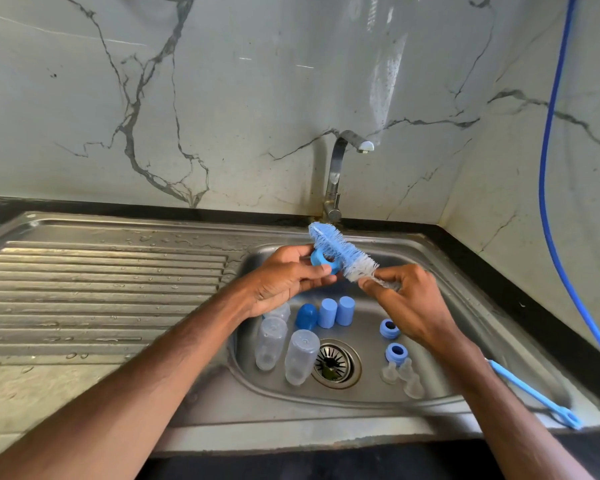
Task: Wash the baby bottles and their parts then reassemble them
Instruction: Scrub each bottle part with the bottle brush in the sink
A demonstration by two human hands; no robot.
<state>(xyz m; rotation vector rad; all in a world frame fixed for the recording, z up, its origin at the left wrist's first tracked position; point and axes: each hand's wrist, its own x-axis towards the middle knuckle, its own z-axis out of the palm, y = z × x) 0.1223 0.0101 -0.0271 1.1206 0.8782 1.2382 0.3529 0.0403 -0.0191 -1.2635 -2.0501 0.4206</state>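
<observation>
Steel sink (pixel 465 299) set in table, drainboard on left. Left hand (pixel 284 278): grip pinching blue collar ring (pixel 318 260) above basin. Right hand (pixel 409 306): grip clenched on wire stem of bottle brush (pixel 336 249), bristles against ring. In basin: clear bottles (pixel 302 355) bases up, embossing too small to read; blue caps (pixel 327 313); two blue rings (pixel 390 329); clear teats (pixel 406 374).

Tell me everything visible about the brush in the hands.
The brush has a long head of blue bristles, white near the twisted wire stem. It tilts up and left over the sink, tip toward the tap. The right hand pinches its stem; its bristles lie against the blue ring gripped by the left hand.
</observation>
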